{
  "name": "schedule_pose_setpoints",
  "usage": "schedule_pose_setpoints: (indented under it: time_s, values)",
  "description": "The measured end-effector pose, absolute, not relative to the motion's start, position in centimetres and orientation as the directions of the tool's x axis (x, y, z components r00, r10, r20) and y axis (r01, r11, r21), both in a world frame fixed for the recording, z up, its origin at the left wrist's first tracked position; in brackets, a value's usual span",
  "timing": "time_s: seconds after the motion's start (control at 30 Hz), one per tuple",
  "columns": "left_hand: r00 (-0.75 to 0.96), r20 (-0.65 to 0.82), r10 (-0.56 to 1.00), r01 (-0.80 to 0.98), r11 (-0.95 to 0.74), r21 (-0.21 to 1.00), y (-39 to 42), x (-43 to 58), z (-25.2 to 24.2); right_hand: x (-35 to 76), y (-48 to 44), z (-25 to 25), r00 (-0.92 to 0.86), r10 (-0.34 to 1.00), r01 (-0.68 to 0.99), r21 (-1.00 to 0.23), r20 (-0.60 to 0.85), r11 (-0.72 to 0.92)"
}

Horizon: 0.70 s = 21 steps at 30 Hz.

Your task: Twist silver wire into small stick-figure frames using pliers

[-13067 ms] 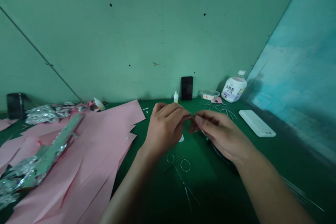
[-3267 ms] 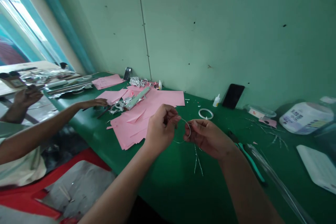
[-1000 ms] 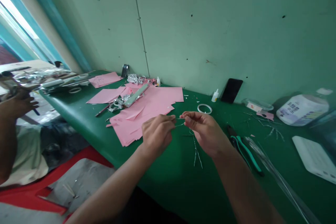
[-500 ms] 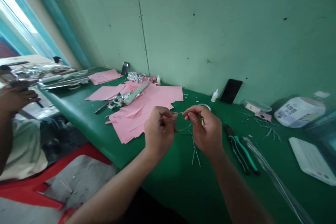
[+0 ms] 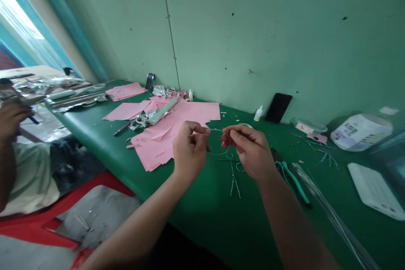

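Between my hands runs a thin silvery wire (image 5: 216,130), twisted along its upper stretch and curving down in a loop. My left hand (image 5: 191,147) pinches its left end between thumb and fingers. My right hand (image 5: 249,147) is closed on the wire at the other side, thumb against the fingertips. Below them, on the green table (image 5: 202,206), lies a twisted wire figure (image 5: 233,177) with a small loop at its top and two spread legs. Pliers with teal handles (image 5: 295,183) lie right of my right forearm, their jaws partly hidden behind it.
Pink paper sheets (image 5: 186,118) cover the table's left middle, with crumpled foil (image 5: 139,122) on them. A glue bottle (image 5: 258,114) and a black phone (image 5: 278,107) stand by the wall. Straight wires (image 5: 335,215) lie at right, near a white power bank (image 5: 375,192). Another person's hand (image 5: 12,118) shows at far left.
My right hand has moved slightly right and turned, widening the gap between my hands, so more of the twisted wire shows. The other person's hand at far left has shifted left.
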<state>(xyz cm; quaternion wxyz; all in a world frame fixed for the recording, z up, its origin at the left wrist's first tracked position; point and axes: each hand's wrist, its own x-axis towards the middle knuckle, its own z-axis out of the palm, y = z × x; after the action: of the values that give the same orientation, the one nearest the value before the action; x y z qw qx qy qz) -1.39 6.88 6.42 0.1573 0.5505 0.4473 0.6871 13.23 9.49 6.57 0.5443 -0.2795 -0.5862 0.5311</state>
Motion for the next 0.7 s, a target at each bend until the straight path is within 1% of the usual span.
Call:
schedule_pose_setpoints:
  time_s: [0.07, 0.17, 0.3, 0.43, 0.5, 0.57, 0.63, 0.67, 0.7]
  values:
    - [-0.345, 0.644, 0.683, 0.322, -0.558, 0.764, 7.0, -1.6, 6.3, 13.2, 9.6, 6.7, -0.298, 0.931, -0.328, -0.939, 0.212, 0.109]
    - [-0.285, 0.687, 0.669, 0.363, -0.588, 0.723, 7.0, -1.7, 5.9, 13.2, 9.8, 6.7, -0.366, 0.927, -0.359, -0.931, 0.08, -0.062]
    - [-0.175, 0.746, 0.642, 0.42, -0.637, 0.647, 7.0, -1.9, 5.7, 13.4, 9.8, 6.7, -0.547, 0.836, -0.402, -0.887, 0.034, -0.228]
    - [-0.164, 0.743, 0.648, 0.455, -0.619, 0.64, 7.0, -2.0, 5.8, 13.5, 9.9, 6.5, -0.628, 0.777, -0.417, -0.862, 0.043, -0.29]
    - [-0.165, 0.724, 0.67, 0.462, -0.596, 0.657, 6.9, -2.0, 6.0, 13.5, 10.0, 6.3, -0.639, 0.765, -0.418, -0.871, 0.08, -0.259]
    - [-0.172, 0.702, 0.691, 0.465, -0.571, 0.677, 6.8, -2.0, 6.2, 13.5, 10.0, 6.3, -0.617, 0.774, -0.394, -0.907, 0.14, -0.15]
    - [-0.181, 0.692, 0.699, 0.474, -0.554, 0.684, 6.6, -2.1, 6.4, 13.8, 9.9, 6.5, -0.561, 0.798, -0.281, -0.958, 0.22, 0.067]
    - [-0.179, 0.692, 0.7, 0.485, -0.549, 0.681, 6.5, -2.2, 6.6, 14.0, 9.7, 6.7, -0.529, 0.805, -0.181, -0.963, 0.267, 0.201]
    - [-0.174, 0.694, 0.698, 0.498, -0.546, 0.674, 6.5, -2.3, 6.7, 14.3, 9.6, 7.0, -0.498, 0.804, -0.064, -0.938, 0.326, 0.341]
